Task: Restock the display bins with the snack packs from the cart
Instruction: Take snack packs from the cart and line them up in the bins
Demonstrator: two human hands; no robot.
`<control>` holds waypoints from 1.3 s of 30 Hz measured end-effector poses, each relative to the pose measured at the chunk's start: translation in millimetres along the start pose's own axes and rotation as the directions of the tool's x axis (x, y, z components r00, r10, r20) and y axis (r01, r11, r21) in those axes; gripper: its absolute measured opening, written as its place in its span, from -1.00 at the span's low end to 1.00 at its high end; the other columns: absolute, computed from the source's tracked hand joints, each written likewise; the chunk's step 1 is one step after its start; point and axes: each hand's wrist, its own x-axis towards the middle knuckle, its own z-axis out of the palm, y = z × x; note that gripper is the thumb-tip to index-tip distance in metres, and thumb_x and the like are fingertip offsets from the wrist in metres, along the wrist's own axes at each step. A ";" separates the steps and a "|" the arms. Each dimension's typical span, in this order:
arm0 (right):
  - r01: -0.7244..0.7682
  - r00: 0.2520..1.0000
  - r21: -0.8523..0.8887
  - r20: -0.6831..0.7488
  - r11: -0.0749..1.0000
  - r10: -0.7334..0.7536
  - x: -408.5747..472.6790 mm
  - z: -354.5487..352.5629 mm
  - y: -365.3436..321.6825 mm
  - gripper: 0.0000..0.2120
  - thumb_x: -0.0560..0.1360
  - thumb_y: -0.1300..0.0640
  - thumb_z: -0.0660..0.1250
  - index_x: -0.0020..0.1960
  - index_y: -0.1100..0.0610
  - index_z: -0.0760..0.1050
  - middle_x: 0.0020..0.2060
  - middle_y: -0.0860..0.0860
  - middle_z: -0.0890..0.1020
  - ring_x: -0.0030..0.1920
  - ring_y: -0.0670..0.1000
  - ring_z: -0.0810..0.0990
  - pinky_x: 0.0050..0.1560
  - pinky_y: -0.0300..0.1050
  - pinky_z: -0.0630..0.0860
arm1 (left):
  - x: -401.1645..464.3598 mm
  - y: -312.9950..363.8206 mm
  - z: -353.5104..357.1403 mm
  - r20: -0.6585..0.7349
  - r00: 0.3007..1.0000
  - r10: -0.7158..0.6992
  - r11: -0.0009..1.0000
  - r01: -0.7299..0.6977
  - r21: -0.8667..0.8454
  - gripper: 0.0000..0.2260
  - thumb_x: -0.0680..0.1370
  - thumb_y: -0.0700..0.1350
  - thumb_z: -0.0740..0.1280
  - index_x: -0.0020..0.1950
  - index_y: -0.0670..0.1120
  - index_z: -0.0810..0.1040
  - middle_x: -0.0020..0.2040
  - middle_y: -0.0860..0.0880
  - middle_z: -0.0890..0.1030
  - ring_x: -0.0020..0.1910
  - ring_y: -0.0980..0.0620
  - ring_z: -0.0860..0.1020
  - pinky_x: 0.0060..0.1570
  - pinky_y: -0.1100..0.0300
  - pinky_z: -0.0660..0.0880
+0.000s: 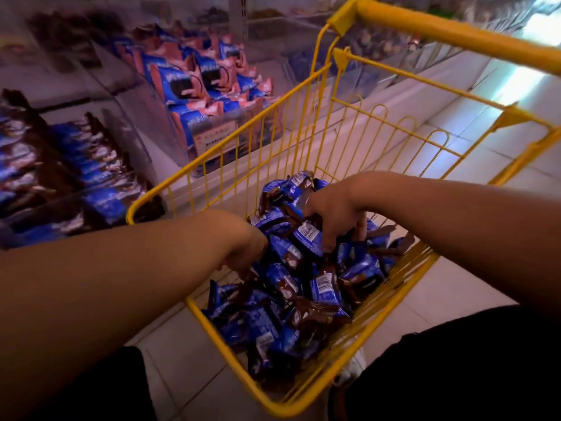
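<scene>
Right now both of my hands are down in the yellow wire shopping cart (pixel 303 95), working in the heap of small blue-and-brown foil snack packs (pixel 303 296) that covers its floor. My right hand (pixel 335 214) has its fingers curled down into the top of the pile and looks to be closing on a pack or two, though the packs hide the fingertips. My left hand (pixel 247 249) is sunk into the near-left side of the heap with the fingers out of sight, so I cannot tell whether it is gripping anything. These packs should handle as light, puffy pillows: the crinkled film will be slick and will give under pressure, and whatever is inside is probably crushable, so I would not squeeze hard. I judge the best hold is a loose gather across the body of several packs at once, or a pinch on a flat crimped end seal, which is stiffer and less slippery than the middle. Loose packs may slide off a handful, so a cupped, two-handed scoop seems safer. To the left of the cart stands the clear plastic display bin of matching blue-and-brown packs (pixel 100 183), partly filled, and behind it a clear bin of blue-and-pink packs (pixel 209 95).
</scene>
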 end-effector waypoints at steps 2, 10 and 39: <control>0.041 0.998 0.089 0.045 0.995 -0.045 -2.6 -6.6 0.6 -0.49 0.47 0.15 0.51 0.35 0.07 0.39 0.02 0.22 0.55 -0.17 0.18 0.67 -0.39 -0.07 0.64 | -3.1 -4.4 -0.8 0.037 0.999 0.000 0.999 0.002 -0.050 -0.63 0.62 -0.17 0.31 0.42 -0.17 0.42 0.32 -0.15 0.55 0.27 -0.11 0.55 0.19 0.13 0.52; 0.022 0.995 0.113 0.096 0.993 -0.033 -7.2 -13.9 4.6 -0.45 0.51 0.06 0.46 0.40 0.02 0.29 0.03 0.21 0.57 -0.35 0.07 0.69 -0.35 -0.06 0.64 | -10.9 -22.1 -8.7 -0.089 0.996 0.031 0.986 -0.016 0.165 -0.77 0.57 -0.20 0.36 0.22 -0.21 0.58 0.05 -0.12 0.60 -0.09 -0.06 0.51 0.02 0.08 0.53; 0.073 -0.089 -0.616 -0.787 0.784 -0.610 -93.7 -18.2 -72.2 -0.79 0.49 0.16 0.40 0.11 0.15 0.62 0.09 0.14 0.65 -0.24 0.26 0.64 -0.45 0.09 0.53 | -151.6 -103.8 -6.6 -0.507 0.855 -0.113 -0.258 -0.518 -0.816 -0.62 0.54 0.10 0.30 0.22 -0.12 0.57 -0.06 -0.15 0.71 -0.21 -0.07 0.68 -0.29 0.11 0.61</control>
